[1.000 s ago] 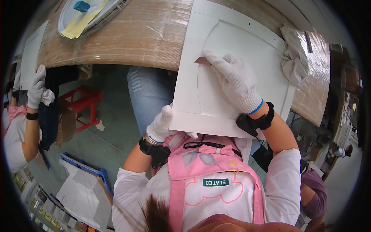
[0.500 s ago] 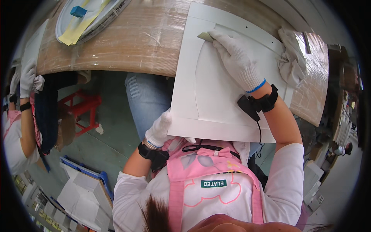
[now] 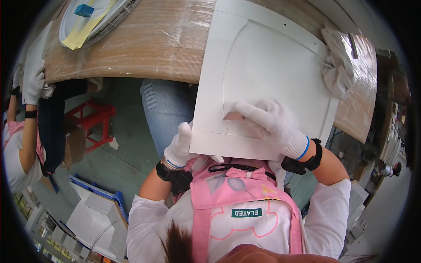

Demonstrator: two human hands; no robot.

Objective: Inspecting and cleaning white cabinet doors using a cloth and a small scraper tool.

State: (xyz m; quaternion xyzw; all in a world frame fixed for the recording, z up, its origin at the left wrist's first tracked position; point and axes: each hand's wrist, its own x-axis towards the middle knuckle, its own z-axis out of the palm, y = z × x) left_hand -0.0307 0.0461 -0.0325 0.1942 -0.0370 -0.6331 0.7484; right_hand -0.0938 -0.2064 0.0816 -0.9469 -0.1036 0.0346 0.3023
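A white panel [image 3: 272,65] with a raised border and a curved groove along its left side lies at an angle, partly on the table, with its near edge over my lap. My left hand [image 3: 179,147], in a white knit glove, grips the panel's near left corner, thumb on top. Gloved as well, my right hand [image 3: 274,125] rests low on the panel and pinches a small folded piece of sandpaper [image 3: 233,116], pinkish-brown on the side that shows. The sandpaper touches the panel at the lower end of the curved groove.
The table [image 3: 171,44] is wrapped in clear film. On it are a round white lid [image 3: 66,26] bearing a yellow strip [image 3: 90,28] and blue block [image 3: 83,10], and a crumpled cloth [image 3: 340,72] by the panel. A co-worker's gloved hand [image 3: 34,85] and a red stool [image 3: 94,120] are left.
My right hand has slid with the sandpaper from the panel's far end down to its near end, along the curved groove. My left hand keeps its grip on the corner.
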